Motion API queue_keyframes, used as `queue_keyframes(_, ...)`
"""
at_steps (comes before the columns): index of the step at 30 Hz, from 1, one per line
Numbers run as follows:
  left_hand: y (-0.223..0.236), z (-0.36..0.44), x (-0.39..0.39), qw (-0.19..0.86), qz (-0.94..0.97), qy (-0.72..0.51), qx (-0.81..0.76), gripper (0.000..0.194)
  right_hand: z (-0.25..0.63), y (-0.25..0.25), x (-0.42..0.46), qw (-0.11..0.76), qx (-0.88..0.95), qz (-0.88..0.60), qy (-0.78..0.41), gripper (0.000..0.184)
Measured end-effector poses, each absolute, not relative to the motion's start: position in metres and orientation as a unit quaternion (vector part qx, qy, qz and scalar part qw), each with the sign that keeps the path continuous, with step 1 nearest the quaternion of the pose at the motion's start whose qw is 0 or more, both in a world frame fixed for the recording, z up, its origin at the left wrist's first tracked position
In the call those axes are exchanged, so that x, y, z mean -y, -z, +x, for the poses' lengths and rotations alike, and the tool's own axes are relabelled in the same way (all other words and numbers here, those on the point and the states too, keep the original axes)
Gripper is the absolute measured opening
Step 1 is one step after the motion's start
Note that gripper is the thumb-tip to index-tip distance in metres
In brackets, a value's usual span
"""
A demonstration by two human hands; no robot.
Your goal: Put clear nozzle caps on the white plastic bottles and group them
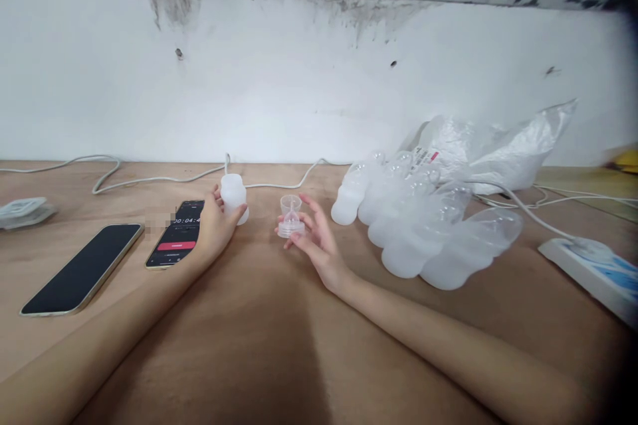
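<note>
My left hand [215, 229] is wrapped round a small white plastic bottle [233, 195] that stands on the wooden table [279, 345]. My right hand [319, 246] pinches a clear plastic cap-like piece [290, 216] between thumb and fingers, just above the table, a short way right of the bottle. The two hands are apart, with bare wood between them.
Two phones lie at the left: one dark [82, 269], one showing a timer [178, 234]. A heap of several white and clear bottles [423, 226] and a plastic bag [503, 146] sit at the right. A power strip [593, 272] and white cables [149, 179] lie along the back wall.
</note>
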State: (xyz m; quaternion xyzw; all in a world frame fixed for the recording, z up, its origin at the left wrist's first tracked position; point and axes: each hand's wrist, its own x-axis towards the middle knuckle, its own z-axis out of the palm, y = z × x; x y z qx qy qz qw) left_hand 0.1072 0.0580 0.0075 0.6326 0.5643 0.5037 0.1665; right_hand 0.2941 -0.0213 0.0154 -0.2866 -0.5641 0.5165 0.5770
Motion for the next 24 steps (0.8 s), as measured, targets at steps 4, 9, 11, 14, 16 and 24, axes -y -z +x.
queue_keyframes(4, -0.01, 0.11, -0.051, 0.16, 0.646, -0.477, -0.575, 0.05, 0.294, -0.014, 0.019, 0.577, 0.557, -0.3, -0.517, 0.059)
queue_keyframes(9, -0.016, 0.117, -0.037, 0.14, 0.693, -0.443, -0.552, 0.048, 0.295, -0.015, 0.017, 0.572, 0.566, -0.336, -0.489, 0.034)
queue_keyframes(11, -0.018, 0.119, -0.032, 0.128, 0.719, -0.431, -0.529, 0.047, 0.296, -0.016, 0.016, 0.577, 0.571, -0.338, -0.476, 0.033)
queue_keyframes(14, -0.018, 0.121, -0.028, 0.115, 0.752, -0.417, -0.498, 0.044, 0.296, -0.015, 0.014, 0.579, 0.585, -0.343, -0.452, 0.039)
queue_keyframes(16, -0.017, 0.122, -0.027, 0.115, 0.765, -0.409, -0.485, 0.043, 0.296, -0.014, 0.014, 0.581, 0.597, -0.342, -0.434, 0.041)
queue_keyframes(24, -0.021, 0.121, -0.024, 0.146, 0.79, -0.382, -0.457, 0.041, 0.294, -0.01, 0.014, 0.582, 0.576, -0.338, -0.465, 0.057)
